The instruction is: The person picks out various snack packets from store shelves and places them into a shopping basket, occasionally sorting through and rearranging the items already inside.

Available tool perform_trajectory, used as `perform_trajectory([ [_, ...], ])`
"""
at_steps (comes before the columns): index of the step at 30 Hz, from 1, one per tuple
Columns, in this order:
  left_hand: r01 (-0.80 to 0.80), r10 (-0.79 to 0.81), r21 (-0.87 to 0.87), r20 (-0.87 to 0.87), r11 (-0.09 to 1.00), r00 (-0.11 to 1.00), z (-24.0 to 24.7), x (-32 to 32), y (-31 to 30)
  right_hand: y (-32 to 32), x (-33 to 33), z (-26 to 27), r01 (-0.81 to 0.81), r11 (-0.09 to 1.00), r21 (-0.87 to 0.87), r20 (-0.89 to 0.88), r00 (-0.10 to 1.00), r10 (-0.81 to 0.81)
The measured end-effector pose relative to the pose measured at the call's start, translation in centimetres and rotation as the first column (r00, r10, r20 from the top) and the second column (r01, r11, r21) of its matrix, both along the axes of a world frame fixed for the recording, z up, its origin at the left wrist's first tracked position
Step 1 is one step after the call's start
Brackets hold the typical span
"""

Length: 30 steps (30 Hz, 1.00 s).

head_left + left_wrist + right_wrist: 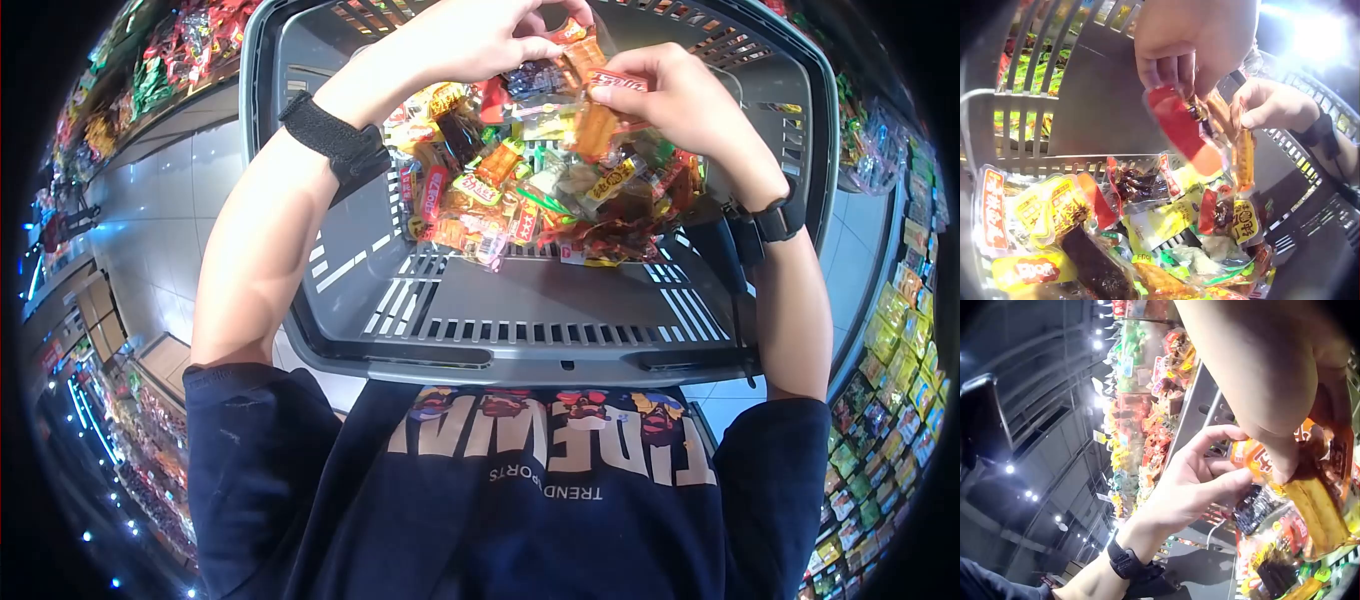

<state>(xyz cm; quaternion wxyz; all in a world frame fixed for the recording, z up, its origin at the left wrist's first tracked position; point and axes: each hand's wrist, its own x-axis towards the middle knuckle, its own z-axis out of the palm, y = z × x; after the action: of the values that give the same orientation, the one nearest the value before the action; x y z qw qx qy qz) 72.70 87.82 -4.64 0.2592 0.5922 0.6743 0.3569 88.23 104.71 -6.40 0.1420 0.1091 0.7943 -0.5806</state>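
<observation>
Red snack packet [1179, 125] pinched in the left hand [480, 35], at the top middle of the head view. Orange snack packet [1244, 156] pinched just beside it in the right hand [670, 95]. Both held up over a pile of snacks [520, 190] in a grey basket [520, 350]. Writing on the wrappers too small to read. Shelves of snacks [900, 330] at the right edge. "TREND SPORTS" upside down on the dark shirt [300, 500] at the bottom.

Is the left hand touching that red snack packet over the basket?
Touching. The left wrist view shows the left hand pinching the red packet by its top edge; the right hand pinches an orange packet.
</observation>
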Motion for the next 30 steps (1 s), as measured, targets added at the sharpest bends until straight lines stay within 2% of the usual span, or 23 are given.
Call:
perform_trajectory([
  [1,-0.003,0.003,-0.003,0.002,1.0,1.0,0.4,0.1,0.0,0.3,0.0,0.2,0.003,1.0,0.02,0.001,1.0,-0.003],
  [3,-0.059,0.053,-0.203,-0.034,0.977,0.998,1.1,0.4,0.0,1.0,0.0,0.6,0.007,0.998,0.066,0.004,1.0,-0.008],
  [4,-0.061,0.056,-0.206,-0.033,0.977,0.998,1.0,0.3,-0.2,1.3,0.0,0.8,0.006,0.996,0.092,0.006,1.0,-0.007],
  [6,-0.03,-0.02,-0.273,-0.178,0.962,0.984,0.4,-0.4,-0.2,1.8,-0.1,1.4,0.004,0.989,0.145,0.021,1.0,-0.008],
  [7,-0.03,-0.02,-0.273,-0.178,0.962,0.984,-0.5,-0.7,-0.3,1.8,-0.1,1.8,0.0,0.984,0.179,0.034,0.999,-0.006],
  [9,-0.029,-0.064,-0.218,-0.406,0.976,0.912,-2.9,-1.5,-0.7,1.6,-0.1,2.8,-0.03,0.96,0.279,0.084,0.996,0.007],
  [10,-0.072,-0.065,-0.367,-0.348,0.927,0.935,-2.6,-1.1,-1.0,1.2,0.1,3.7,-0.058,0.938,0.341,0.124,0.992,0.017],
  [11,-0.017,-0.08,-0.243,-0.387,0.97,0.919,-1.6,-0.5,-1.6,2.2,0.4,2.2,-0.078,0.832,0.55,-0.118,0.979,0.169],
  [12,-0.066,-0.078,-0.415,-0.321,0.908,0.944,-0.2,0.0,-0.6,2.0,0.3,4.0,-0.062,0.884,0.464,-0.117,0.984,0.131],
  [13,-0.036,-0.023,-0.261,-0.219,0.965,0.975,-0.6,0.3,-0.3,1.6,0.5,4.8,0.038,0.938,0.345,-0.193,0.981,0.031],
  [14,-0.044,0.063,-0.187,0.098,0.981,0.993,0.3,0.7,0.1,1.7,0.6,6.3,0.017,0.952,0.306,-0.027,1.0,-0.009],
  [15,0.005,0.018,-0.158,0.146,0.988,0.989,-1.1,-0.2,0.3,1.7,0.4,5.7,0.092,0.934,0.345,-0.079,0.995,-0.068],
  [17,-0.097,0.141,-0.111,0.52,0.989,0.842,-1.7,0.0,0.7,2.4,-0.1,4.9,0.12,0.967,0.227,-0.13,0.987,-0.092],
  [18,-0.096,0.147,-0.117,0.591,0.988,0.793,-2.2,-0.3,0.3,1.8,-0.6,3.8,0.138,0.99,-0.008,-0.241,0.961,-0.136],
  [19,-0.089,0.159,-0.139,0.659,0.986,0.735,-2.4,-0.6,0.4,1.7,-1.1,2.7,0.115,0.96,-0.254,-0.331,0.923,-0.198],
  [20,-0.091,0.085,-0.032,0.727,0.995,0.681,-1.6,0.0,0.8,1.6,-1.4,2.5,0.114,0.988,-0.103,-0.416,0.898,-0.147],
  [21,-0.092,0.01,0.059,0.788,0.994,0.615,-0.9,0.8,1.0,1.7,-1.1,2.2,0.135,0.985,-0.106,-0.419,0.893,-0.167],
  [22,-0.095,0.036,0.022,0.821,0.995,0.57,0.1,1.3,0.9,1.1,-0.8,3.7,0.182,0.982,-0.054,-0.393,0.9,-0.189],
  [23,-0.096,0.063,0.003,0.731,0.995,0.679,0.1,1.3,0.9,0.8,-0.5,4.7,0.225,0.974,0.001,-0.366,0.907,-0.209],
  [25,-0.137,0.221,-0.176,0.843,0.975,0.491,1.8,2.5,0.4,0.2,0.2,5.0,0.276,0.961,0.006,-0.428,0.869,-0.247],
  [27,-0.151,0.225,-0.171,0.833,0.974,0.506,1.4,2.4,0.3,-0.2,0.3,5.7,0.342,0.92,0.193,-0.431,0.872,-0.234],
  [28,-0.106,0.189,-0.157,0.809,0.982,0.557,1.6,2.2,0.2,-0.2,0.3,5.6,0.331,0.882,0.335,-0.396,0.899,-0.187],
  [30,-0.058,0.169,-0.17,0.767,0.984,0.619,2.1,2.1,0.1,-0.1,0.6,5.0,0.352,0.867,0.352,-0.436,0.882,-0.181],
])
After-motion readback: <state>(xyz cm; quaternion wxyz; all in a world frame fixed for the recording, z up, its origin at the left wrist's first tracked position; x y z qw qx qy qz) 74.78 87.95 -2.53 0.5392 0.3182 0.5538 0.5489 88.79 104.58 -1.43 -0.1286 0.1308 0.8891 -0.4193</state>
